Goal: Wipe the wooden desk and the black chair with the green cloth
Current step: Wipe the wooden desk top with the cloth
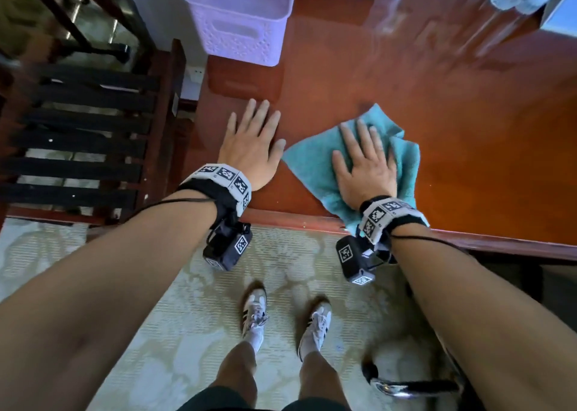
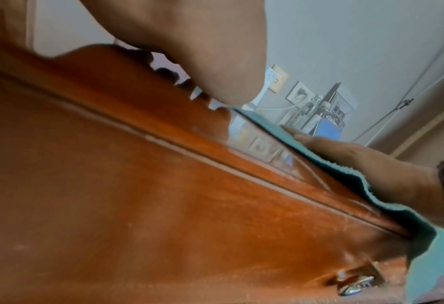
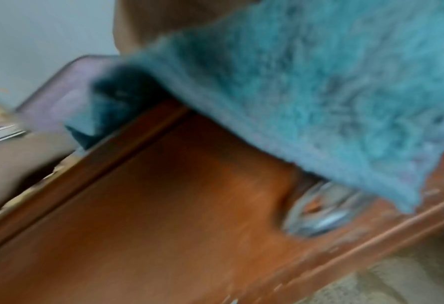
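Your right hand [image 1: 363,167] lies flat on the green cloth [image 1: 315,164], fingers spread and straight, palm pressing it onto the wooden desk [image 1: 468,136]. Nothing is pinched; the flat palm likely gives you even pressure for the wiping stroke. The cloth sits at the desk's near edge, with one corner hanging over the lip, which the right wrist view shows draped above a metal drawer handle [image 3: 324,207].

Your left hand [image 1: 254,143] is also open, fingers spread, resting flat on bare desk just left of the cloth and not touching it. It looks like a brace so you can lean in while the other hand scrubs.

A purple basket [image 1: 240,14] stands at the back left of the desk, well apart from both hands, and will probably have to be wiped around or shifted. Far side of the desk is blurred, with some bluish items at the top right I cannot identify.

A dark slatted frame [image 1: 81,136] stands left of the desk; cannot tell if that is the black chair. A dark, shiny-metal piece near your right leg is unclear too.

Judgement: desk wiping is under way, near edge in hand; chair not yet touched.
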Demonstrator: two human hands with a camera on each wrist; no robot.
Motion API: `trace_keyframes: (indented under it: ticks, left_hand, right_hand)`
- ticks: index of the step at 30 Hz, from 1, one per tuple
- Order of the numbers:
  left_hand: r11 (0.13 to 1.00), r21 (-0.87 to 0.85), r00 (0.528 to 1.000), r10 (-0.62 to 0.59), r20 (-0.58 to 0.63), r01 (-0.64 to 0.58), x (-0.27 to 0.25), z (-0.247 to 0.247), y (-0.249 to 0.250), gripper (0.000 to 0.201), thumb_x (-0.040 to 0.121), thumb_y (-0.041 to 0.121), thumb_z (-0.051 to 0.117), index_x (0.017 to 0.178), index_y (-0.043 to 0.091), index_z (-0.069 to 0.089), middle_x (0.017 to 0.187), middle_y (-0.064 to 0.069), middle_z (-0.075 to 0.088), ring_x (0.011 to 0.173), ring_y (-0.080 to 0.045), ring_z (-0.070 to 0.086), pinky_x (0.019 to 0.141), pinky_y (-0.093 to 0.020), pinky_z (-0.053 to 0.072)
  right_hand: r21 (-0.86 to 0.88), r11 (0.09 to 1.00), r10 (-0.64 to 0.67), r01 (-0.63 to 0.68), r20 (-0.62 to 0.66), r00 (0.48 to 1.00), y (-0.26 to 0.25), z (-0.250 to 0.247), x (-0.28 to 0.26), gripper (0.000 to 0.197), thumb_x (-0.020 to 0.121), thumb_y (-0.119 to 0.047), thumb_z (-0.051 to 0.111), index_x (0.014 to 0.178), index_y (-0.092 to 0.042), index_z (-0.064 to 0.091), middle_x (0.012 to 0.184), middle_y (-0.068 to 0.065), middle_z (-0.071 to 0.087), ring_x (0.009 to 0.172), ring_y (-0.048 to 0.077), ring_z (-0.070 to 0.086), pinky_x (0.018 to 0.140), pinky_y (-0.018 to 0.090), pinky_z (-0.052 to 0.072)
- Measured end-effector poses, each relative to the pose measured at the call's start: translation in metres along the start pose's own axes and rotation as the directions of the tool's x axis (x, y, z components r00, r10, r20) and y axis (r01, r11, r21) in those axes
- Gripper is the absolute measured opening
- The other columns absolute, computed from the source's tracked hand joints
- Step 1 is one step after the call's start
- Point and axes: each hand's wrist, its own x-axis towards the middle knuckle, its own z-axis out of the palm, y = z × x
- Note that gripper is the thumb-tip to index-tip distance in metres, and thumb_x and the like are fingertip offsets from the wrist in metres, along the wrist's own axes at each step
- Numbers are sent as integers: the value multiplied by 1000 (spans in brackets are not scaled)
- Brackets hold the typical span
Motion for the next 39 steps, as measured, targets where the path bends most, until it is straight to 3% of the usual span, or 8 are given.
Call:
trace_keyframes:
  ticks: [6, 13, 16, 19, 23, 28, 32, 39]
  left_hand:
    - [999, 51, 1000, -15, -26, 16, 0, 8, 5, 58, 101, 44, 24, 153, 20, 18, 162, -2, 9, 149, -21, 2, 120, -48, 3]
    - [998, 55, 995, -23, -99, 29, -1, 9, 8, 55, 99, 40, 31, 150, 19, 30, 159, -3, 21, 147, -23, 14, 118, -49, 11]
    - [997, 63, 996, -46, -80, 51, 0, 5, 11, 56, 99, 41, 34, 150, 19, 29, 160, -3, 19, 147, -23, 12, 119, -49, 9]
    - [995, 59, 995, -74, -68, 78, 3, 2, 18, 58, 99, 45, 33, 150, 17, 29, 160, -5, 18, 148, -23, 10, 119, -48, 8]
    - [994, 45, 994, -99, -52, 102, 5, 2, 23, 60, 99, 46, 31, 151, 18, 26, 161, -5, 14, 148, -21, 7, 119, -48, 6]
    - [993, 44, 993, -102, -64, 105, 9, -1, 14, 59, 98, 45, 33, 150, 17, 28, 160, -5, 15, 148, -21, 8, 118, -49, 8]
    - [993, 56, 994, -98, -43, 100, 19, -3, 11, 59, 99, 44, 33, 151, 17, 26, 161, -4, 14, 148, -21, 7, 118, -49, 9]
    - [989, 50, 991, -136, -3, 136, 42, -2, 24, 61, 99, 46, 29, 152, 18, 19, 162, -4, 8, 149, -21, 3, 117, -55, 6]
  right_hand:
    - [30, 913, 408, -407, -33, 912, 5, 0, -2, 61, 96, -50, 18, 155, -39, 6, 164, -11, -1, 150, 16, -5, 115, 62, -6]
    - [-8, 997, -74, 74, 23, 997, -43, 11, -15, 58, 95, -56, 22, 152, -46, 13, 163, -15, 4, 150, 13, -1, 118, 57, -4]
    - [43, 986, 163, -161, -49, 985, 27, 0, -17, 59, 96, -58, 25, 152, -45, 14, 163, -14, 4, 150, 13, 0, 120, 49, -3]
    - [79, 866, 498, -494, -48, 866, 93, -15, -25, 61, 96, -56, 17, 154, -41, 6, 164, -9, -2, 151, 17, -4, 119, 54, -5]
    - [142, 742, 667, -655, -53, 743, 70, -12, -18, 63, 96, -48, 17, 156, -35, 6, 164, -5, -3, 151, 20, -6, 117, 60, -2]
    - [29, 985, 167, -168, 25, 986, -39, 6, -6, 59, 97, -49, 19, 154, -39, 8, 164, -9, -2, 150, 18, -7, 117, 57, -8]
    - [7, 996, -86, 85, 104, 991, -29, -1, -3, 58, 97, -57, 19, 152, -47, 7, 163, -16, -3, 150, 12, -8, 119, 51, -8]
    - [76, 894, 429, -441, 137, 893, 76, -33, 33, 59, 96, -58, 16, 153, -46, 0, 163, -13, -10, 149, 15, -13, 117, 56, -10]
